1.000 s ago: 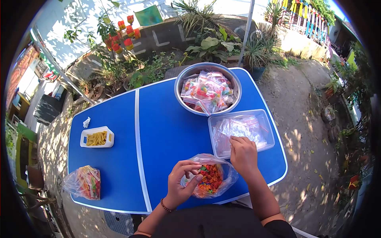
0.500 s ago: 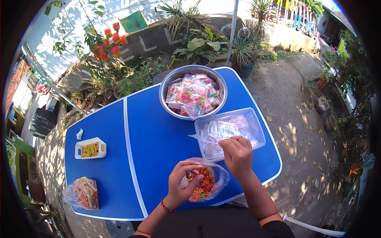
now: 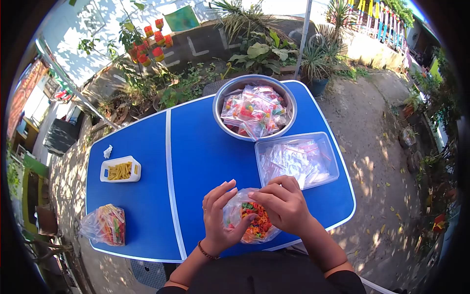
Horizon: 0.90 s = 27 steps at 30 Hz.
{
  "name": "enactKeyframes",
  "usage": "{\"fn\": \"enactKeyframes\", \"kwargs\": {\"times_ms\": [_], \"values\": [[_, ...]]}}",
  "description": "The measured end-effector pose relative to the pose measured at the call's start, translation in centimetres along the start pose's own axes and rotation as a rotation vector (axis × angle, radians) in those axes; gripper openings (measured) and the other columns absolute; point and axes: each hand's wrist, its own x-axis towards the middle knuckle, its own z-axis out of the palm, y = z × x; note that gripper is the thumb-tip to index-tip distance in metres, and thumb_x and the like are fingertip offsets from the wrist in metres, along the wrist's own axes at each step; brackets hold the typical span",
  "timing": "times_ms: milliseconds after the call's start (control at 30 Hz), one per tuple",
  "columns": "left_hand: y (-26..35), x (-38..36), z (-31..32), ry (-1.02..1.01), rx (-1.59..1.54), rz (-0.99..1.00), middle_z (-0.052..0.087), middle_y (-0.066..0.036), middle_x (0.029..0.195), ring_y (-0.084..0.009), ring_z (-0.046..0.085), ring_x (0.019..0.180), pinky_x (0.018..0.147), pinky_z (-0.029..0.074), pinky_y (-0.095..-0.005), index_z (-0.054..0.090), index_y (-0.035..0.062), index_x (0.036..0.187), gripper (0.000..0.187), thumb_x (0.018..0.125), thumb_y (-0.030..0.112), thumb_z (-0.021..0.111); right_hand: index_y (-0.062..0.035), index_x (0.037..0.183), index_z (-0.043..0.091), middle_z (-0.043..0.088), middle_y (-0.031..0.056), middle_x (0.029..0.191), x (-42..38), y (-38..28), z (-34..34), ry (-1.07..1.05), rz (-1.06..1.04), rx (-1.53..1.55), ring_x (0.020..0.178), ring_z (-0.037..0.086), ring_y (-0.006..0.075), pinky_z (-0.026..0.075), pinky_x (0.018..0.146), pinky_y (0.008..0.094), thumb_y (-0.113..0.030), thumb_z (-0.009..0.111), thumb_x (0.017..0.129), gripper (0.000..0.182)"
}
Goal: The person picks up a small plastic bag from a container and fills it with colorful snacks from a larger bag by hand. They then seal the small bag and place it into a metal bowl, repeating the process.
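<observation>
My left hand (image 3: pixel 221 213) is open, its fingers raised and its thumb apart, over the left side of a clear plastic bag (image 3: pixel 234 218) of small colourful pieces (image 3: pixel 257 223). My right hand (image 3: pixel 285 205) is closed in a pinch just right of it, above the same bag. The small clear plastic bag in its fingertips is hard to tell from the larger bag's film behind. Behind my right hand stands a clear plastic box (image 3: pixel 335 171) with many flat clear bags (image 3: pixel 293 159) inside. Farther back, a metal bowl (image 3: pixel 219 122) holds filled small bags (image 3: pixel 254 110).
On the blue table (image 3: pixel 210 157), a white basket (image 3: pixel 120 180) with yellow tube-shaped pieces (image 3: pixel 120 171) stands at left. Nearer is a bag of long colourful pieces (image 3: pixel 108 225). A crumpled white scrap (image 3: pixel 107 151) lies behind the basket. Potted plants (image 3: pixel 318 63) stand beyond the table.
My right hand has moved left and nearer from the clear box, bringing a small clear bag towards my left hand. My left hand's fingers have lifted and straightened. The whole view has shifted slightly.
</observation>
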Motion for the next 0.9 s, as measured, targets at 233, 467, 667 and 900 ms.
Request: {"fn": "enactKeyframes", "kwargs": {"times_ms": [233, 467, 667, 900], "values": [[-0.3, -2.8, -2.0, -0.283, -0.578, -0.585, 0.074, -0.013, 0.113, -0.0189, 0.072, 0.102, 0.096, 0.054, -0.0372, 0.065, -0.0003, 0.128, 0.036, 0.095, 0.014, 0.07, -0.0034, 0.095, 0.07, 0.071, 0.0088, 0.089, 0.1, -0.7, 2.4, -0.059, 0.047, 0.494, 0.076, 0.066, 0.0265, 0.052, 0.069, 0.0363, 0.001, 0.075, 0.08, 0.016], [-1.7, -3.4, -1.6, -0.104, -0.848, -0.686, 0.073, -0.019, 0.11, -0.0242, 0.073, 0.098, 0.09, 0.059, -0.0353, 0.066, -0.0063, 0.119, 0.023, 0.102, 0.007, 0.058, -0.0002, 0.096, 0.071, 0.073, 0.0125, 0.092, -2.1, -0.5, 1.8, -0.23, 0.425, 0.265, 0.079, 0.072, 0.0317, 0.058, 0.074, 0.037, 0.002, 0.067, 0.085, 0.012], [-2.9, -3.3, -1.0, -0.187, -0.887, -0.859, 0.073, -0.018, 0.11, -0.0215, 0.072, 0.097, 0.09, 0.059, -0.0344, 0.066, -0.006, 0.118, 0.023, 0.103, 0.008, 0.058, -0.0053, 0.109, 0.068, 0.066, 0.0106, 0.118, -6.2, 0.9, 6.4, -0.424, 0.232, 0.01, 0.111, 0.061, 0.0327, 0.05, 0.095, 0.0454, -0.008, 0.065, 0.08, 0.029], [-4.0, -3.9, -0.7, -0.158, -0.771, -0.79, 0.073, -0.018, 0.11, -0.02, 0.072, 0.097, 0.088, 0.06, -0.0343, 0.066, -0.0059, 0.117, 0.022, 0.103, 0.009, 0.058, -0.0048, 0.1, 0.07, 0.066, 0.0111, 0.105, -5.7, -0.3, 5.3, -0.476, 0.199, -0.034, 0.102, 0.063, 0.0331, 0.053, 0.087, 0.0428, -0.006, 0.069, 0.078, 0.022]]}}
